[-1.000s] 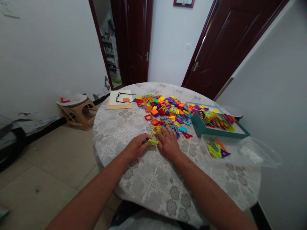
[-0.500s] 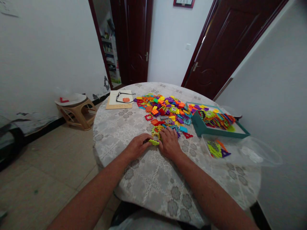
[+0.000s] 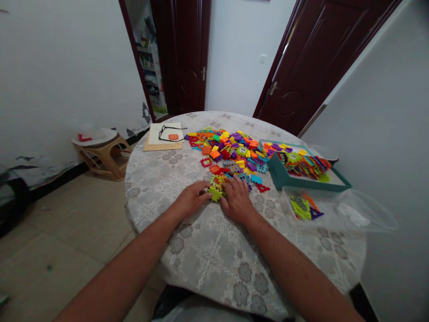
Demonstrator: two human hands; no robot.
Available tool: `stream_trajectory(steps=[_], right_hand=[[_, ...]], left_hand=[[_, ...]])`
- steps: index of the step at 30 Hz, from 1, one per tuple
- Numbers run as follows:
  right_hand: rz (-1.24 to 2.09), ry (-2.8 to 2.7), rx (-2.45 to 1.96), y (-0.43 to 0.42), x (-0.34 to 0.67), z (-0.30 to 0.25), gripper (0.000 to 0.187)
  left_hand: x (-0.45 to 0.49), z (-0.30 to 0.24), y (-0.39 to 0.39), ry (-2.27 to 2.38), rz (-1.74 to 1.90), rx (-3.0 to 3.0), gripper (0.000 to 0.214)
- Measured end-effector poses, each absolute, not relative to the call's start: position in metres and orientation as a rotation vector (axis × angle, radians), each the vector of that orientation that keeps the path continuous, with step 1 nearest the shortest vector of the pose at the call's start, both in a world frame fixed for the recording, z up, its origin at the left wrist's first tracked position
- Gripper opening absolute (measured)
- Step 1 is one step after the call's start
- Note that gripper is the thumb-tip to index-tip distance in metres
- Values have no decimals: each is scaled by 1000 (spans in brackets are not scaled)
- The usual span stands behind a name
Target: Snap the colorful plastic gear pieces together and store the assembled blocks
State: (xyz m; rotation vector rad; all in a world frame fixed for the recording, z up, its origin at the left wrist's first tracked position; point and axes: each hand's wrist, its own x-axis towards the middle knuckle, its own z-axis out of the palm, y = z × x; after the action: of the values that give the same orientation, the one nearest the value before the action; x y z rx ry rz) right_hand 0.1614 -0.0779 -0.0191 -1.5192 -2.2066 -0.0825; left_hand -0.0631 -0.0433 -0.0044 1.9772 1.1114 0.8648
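Observation:
My left hand (image 3: 191, 199) and my right hand (image 3: 237, 199) rest on the round table (image 3: 208, 250), both pinching a yellow-green toothed plastic piece (image 3: 214, 193) that lies between them. Fingers of both hands curl round its edges. Just beyond the hands spreads a pile of bright interlocking plastic pieces (image 3: 231, 154), in orange, purple, red, yellow and blue. My right fingertips reach into the near edge of that pile.
A teal box (image 3: 283, 179) packed with more pieces stands at the right, with a clear plastic lid or bag (image 3: 335, 210) holding a few pieces in front. A book with glasses (image 3: 164, 134) lies at the far left. A stool (image 3: 100, 152) stands on the floor.
The yellow-green piece has turned from edge-on to lying flatter between my hands. Both hands have shifted slightly up toward the pile; the camera tilted a little.

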Motion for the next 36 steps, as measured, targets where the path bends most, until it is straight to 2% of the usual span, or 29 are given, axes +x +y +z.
stream_trajectory(steps=[4,10,16,26,29,36], right_hand=[[-72,-2172,-1530,-78,164,-21,43],[-57,-2167,-1493,-77,168,-25,41],[-9,-2213,-1401,-75,174,-21,45],[20,-2300,-1153,-80,179,-1,21],[37,-2367,-1111,-82,179,3,24],[59,-2352,-1156,-81,179,-1,32]], left_hand=[[-62,4,-40,1128,742,1945,28],[-60,5,-45,1175,805,1968,24],[-55,-7,-49,1165,881,1895,55],[-57,-2,-53,1170,821,2084,25],[-58,-3,-55,1104,840,2137,20],[-59,1,-60,1060,799,2105,27]])
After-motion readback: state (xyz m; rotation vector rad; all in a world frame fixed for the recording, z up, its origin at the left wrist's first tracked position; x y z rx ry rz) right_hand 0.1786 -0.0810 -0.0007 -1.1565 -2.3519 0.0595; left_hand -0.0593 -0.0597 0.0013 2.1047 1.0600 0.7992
